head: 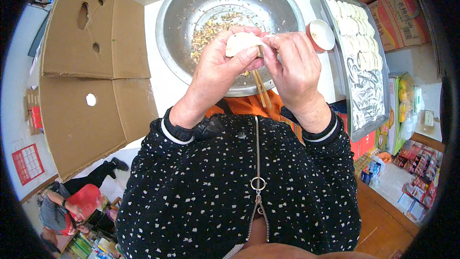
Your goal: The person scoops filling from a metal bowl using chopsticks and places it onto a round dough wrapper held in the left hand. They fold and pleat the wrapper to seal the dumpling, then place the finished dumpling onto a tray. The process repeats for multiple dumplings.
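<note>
A folded dumpling (240, 44) of pale dough rests in my left hand (222, 57), thumb in front and fingers behind. My right hand (296, 63) pinches the dough at its right end. Both hands are above the near part of a large steel basin (172, 39), which holds chopped filling (208, 34) with green and yellow bits. Wooden chopsticks (262, 88) lean over the basin's near rim, below my hands. To the right, a metal tray (354, 129) bears rows of finished dumplings (354, 25) at its far end and floury streaks at its near end.
A small red-and-white round container (321, 36) stands between basin and tray. An opened cardboard box (81, 108) rises on the left. Printed cartons (400, 18) are at far right, above packaged goods (418, 165). Another person (68, 205) is at lower left.
</note>
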`<action>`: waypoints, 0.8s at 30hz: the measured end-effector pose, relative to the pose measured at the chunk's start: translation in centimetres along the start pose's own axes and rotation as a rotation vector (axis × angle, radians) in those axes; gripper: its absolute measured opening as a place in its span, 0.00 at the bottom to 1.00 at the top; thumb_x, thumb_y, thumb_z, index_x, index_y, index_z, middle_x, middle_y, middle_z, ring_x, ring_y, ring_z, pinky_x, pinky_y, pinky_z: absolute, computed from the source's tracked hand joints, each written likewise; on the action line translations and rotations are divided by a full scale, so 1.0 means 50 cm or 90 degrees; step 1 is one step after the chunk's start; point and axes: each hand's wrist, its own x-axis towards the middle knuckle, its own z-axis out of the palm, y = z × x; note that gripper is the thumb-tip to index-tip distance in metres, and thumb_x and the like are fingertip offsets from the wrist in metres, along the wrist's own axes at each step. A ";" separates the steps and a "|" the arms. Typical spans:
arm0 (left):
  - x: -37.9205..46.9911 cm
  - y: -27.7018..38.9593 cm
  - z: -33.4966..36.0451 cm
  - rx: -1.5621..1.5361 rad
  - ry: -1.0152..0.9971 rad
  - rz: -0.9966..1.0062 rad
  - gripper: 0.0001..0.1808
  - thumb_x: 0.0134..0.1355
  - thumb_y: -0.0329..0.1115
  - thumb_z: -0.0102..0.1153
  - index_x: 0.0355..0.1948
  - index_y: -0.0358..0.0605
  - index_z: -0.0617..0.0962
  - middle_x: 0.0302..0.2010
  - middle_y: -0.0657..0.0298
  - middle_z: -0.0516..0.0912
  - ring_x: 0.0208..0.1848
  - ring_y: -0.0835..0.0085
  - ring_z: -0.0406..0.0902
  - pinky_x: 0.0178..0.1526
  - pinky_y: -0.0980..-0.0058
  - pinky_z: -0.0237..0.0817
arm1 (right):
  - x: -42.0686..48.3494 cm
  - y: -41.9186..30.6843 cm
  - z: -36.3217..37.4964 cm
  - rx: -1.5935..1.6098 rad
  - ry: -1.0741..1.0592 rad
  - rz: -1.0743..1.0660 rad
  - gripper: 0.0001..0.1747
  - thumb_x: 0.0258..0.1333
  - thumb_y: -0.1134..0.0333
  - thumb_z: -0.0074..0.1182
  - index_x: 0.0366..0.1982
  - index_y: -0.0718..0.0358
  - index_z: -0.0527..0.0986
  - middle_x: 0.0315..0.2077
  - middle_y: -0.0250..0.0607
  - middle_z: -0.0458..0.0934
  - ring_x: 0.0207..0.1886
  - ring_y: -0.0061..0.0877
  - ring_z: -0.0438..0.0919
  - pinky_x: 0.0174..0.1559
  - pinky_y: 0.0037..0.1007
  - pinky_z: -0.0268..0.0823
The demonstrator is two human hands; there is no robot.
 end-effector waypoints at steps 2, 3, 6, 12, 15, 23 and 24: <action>0.000 -0.001 -0.001 0.007 0.004 -0.002 0.18 0.68 0.32 0.54 0.56 0.36 0.71 0.51 0.59 0.77 0.49 0.77 0.78 0.50 0.79 0.75 | 0.000 -0.001 -0.002 0.001 -0.003 0.002 0.17 0.39 0.73 0.65 0.36 0.64 0.77 0.29 0.39 0.77 0.33 0.35 0.76 0.37 0.34 0.70; 0.001 -0.001 -0.003 0.009 0.004 -0.003 0.19 0.68 0.32 0.54 0.57 0.36 0.71 0.51 0.60 0.77 0.48 0.78 0.78 0.50 0.79 0.75 | 0.001 -0.002 -0.003 0.004 0.004 0.007 0.18 0.38 0.73 0.66 0.37 0.64 0.78 0.29 0.39 0.77 0.33 0.35 0.76 0.38 0.34 0.70; -0.002 -0.003 -0.010 -0.008 0.002 -0.001 0.20 0.69 0.34 0.53 0.59 0.37 0.70 0.49 0.62 0.77 0.47 0.80 0.77 0.50 0.81 0.74 | 0.002 -0.005 -0.005 -0.003 0.012 0.015 0.21 0.37 0.71 0.67 0.40 0.63 0.79 0.30 0.38 0.78 0.34 0.34 0.76 0.38 0.33 0.71; 0.001 0.000 -0.026 -0.077 -0.116 -0.032 0.23 0.70 0.35 0.48 0.63 0.38 0.67 0.50 0.63 0.76 0.49 0.83 0.75 0.51 0.84 0.71 | 0.010 -0.005 0.007 -0.014 0.009 -0.010 0.18 0.40 0.69 0.64 0.39 0.62 0.79 0.30 0.36 0.78 0.35 0.32 0.76 0.39 0.32 0.70; -0.004 0.000 -0.021 -0.063 -0.088 -0.051 0.24 0.70 0.33 0.48 0.64 0.36 0.66 0.51 0.62 0.76 0.51 0.81 0.74 0.53 0.81 0.71 | 0.009 -0.007 0.009 -0.032 -0.002 -0.018 0.14 0.41 0.69 0.63 0.35 0.62 0.78 0.29 0.36 0.78 0.34 0.32 0.76 0.38 0.32 0.69; -0.010 0.003 -0.005 0.067 -0.078 -0.016 0.26 0.68 0.28 0.50 0.65 0.35 0.64 0.54 0.60 0.75 0.56 0.76 0.73 0.58 0.76 0.69 | 0.001 0.002 0.007 -0.012 0.019 -0.049 0.12 0.41 0.72 0.61 0.33 0.63 0.77 0.27 0.36 0.78 0.31 0.32 0.76 0.35 0.32 0.69; -0.009 0.002 -0.003 0.060 -0.074 -0.015 0.25 0.68 0.28 0.49 0.65 0.35 0.64 0.54 0.60 0.75 0.56 0.76 0.73 0.57 0.76 0.70 | 0.001 0.003 0.007 -0.010 0.016 -0.049 0.13 0.41 0.72 0.61 0.34 0.63 0.78 0.27 0.37 0.78 0.32 0.32 0.76 0.36 0.32 0.69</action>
